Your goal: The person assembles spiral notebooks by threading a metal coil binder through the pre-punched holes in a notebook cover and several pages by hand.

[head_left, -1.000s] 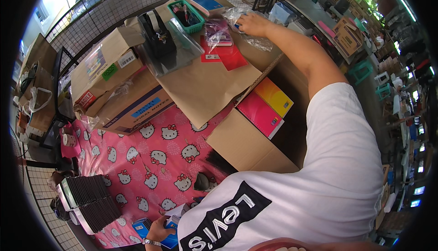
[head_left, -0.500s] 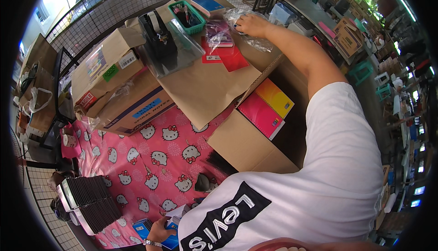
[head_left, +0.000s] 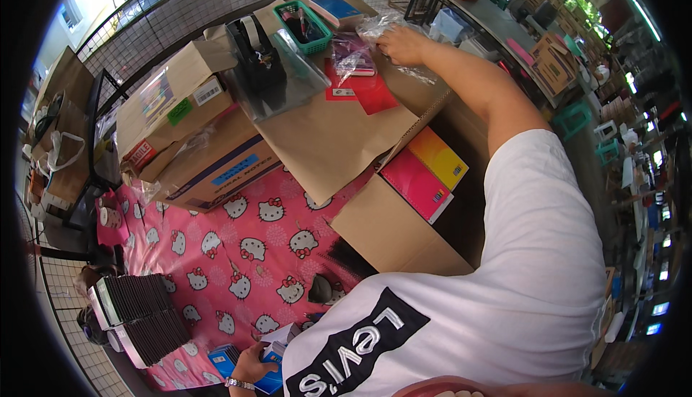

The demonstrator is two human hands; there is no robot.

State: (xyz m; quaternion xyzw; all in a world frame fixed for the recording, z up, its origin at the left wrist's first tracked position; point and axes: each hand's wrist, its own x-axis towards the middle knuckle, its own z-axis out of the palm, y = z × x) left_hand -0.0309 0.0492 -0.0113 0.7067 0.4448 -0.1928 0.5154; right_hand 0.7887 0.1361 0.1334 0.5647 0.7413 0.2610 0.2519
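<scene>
My right hand point(head_left: 405, 45) reaches out to the far side, its fingers curled into crumpled clear plastic wrap point(head_left: 389, 25) on a brown cardboard sheet point(head_left: 346, 134). Beside it lie a purple notebook in clear plastic point(head_left: 353, 56) and red cards point(head_left: 371, 96). Low in the view, close to my body, my left hand point(head_left: 251, 364) is closed at a blue notebook point(head_left: 269, 382); part of its fingers is hidden. Another blue-covered notebook stack point(head_left: 223, 357) lies to its left, and a small white box-like item point(head_left: 281, 336) touches the hand's far side.
An open carton point(head_left: 400, 242) holds pink and yellow spiral notebooks point(head_left: 425, 173). Taped cartons point(head_left: 209, 173) stand left of a black tape dispenser point(head_left: 259, 62) and green basket point(head_left: 306, 29). Black-spined notebook stacks point(head_left: 144, 318) sit on the pink patterned cloth point(head_left: 245, 253).
The whole view has shifted slightly. My right hand's fingers have curled in a little more on the plastic wrap. My left hand stays at the blue notebook.
</scene>
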